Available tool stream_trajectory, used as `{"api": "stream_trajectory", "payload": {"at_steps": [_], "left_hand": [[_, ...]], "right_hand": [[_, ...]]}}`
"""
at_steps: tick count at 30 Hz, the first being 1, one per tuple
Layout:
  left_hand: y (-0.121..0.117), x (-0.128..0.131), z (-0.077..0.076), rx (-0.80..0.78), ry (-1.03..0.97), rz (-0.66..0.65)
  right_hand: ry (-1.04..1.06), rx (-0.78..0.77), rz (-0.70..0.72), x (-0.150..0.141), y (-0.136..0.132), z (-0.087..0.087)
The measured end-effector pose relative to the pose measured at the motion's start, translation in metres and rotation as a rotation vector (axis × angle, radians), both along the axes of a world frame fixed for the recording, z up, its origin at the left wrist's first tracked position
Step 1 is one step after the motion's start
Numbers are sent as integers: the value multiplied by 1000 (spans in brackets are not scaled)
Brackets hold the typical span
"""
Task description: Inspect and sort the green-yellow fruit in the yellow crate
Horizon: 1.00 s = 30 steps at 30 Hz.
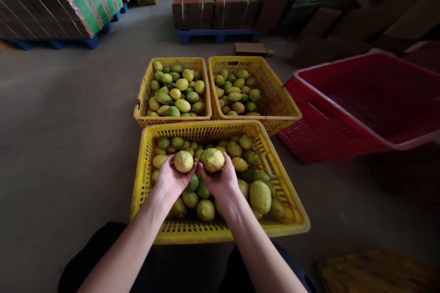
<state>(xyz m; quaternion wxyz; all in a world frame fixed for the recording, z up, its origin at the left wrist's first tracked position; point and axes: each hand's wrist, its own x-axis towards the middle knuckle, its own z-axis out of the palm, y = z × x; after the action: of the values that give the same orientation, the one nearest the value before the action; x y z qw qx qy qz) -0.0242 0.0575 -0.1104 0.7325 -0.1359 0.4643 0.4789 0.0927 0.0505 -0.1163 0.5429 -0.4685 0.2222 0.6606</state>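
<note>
Here's the left hand (170,179), fingers cupped around a yellow-green fruit (183,161) that looks nearly round, its long axis hard to call. Over in the right hand (221,182), fingers cradle a bigger, lumpier fruit (212,160), long axis lying side to side, stem end unclear. Both sit side by side above the near yellow crate (192,237).

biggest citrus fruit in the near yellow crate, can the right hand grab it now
Probably not: the right hand already holds another citrus fruit, though nothing covers the biggest fruit from above.
</note>
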Motion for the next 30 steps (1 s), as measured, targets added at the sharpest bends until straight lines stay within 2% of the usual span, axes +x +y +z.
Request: {"api": "stream_trajectory", "payload": {"at_steps": [7,10,15,21,24,27,30], "left_hand": [[-4,3,4,-17,-9,-31],[-5,4,4,48,-2,-38],[-5,3,6,140,45,26],[-2,6,9,173,68,-2],[-2,8,13,186,97,33],[-2,7,15,174,93,59],[-4,4,12,209,97,38]], "right_hand": [[83,7,72,5,1,-4],[112,28,90,8,2,-6],[31,73,42,11,3,-4],[-9,286,140,17,4,-1],[11,383,152,18,4,3],[37,424,135,16,1,6],[77,457,182,12,-3,5]]}}
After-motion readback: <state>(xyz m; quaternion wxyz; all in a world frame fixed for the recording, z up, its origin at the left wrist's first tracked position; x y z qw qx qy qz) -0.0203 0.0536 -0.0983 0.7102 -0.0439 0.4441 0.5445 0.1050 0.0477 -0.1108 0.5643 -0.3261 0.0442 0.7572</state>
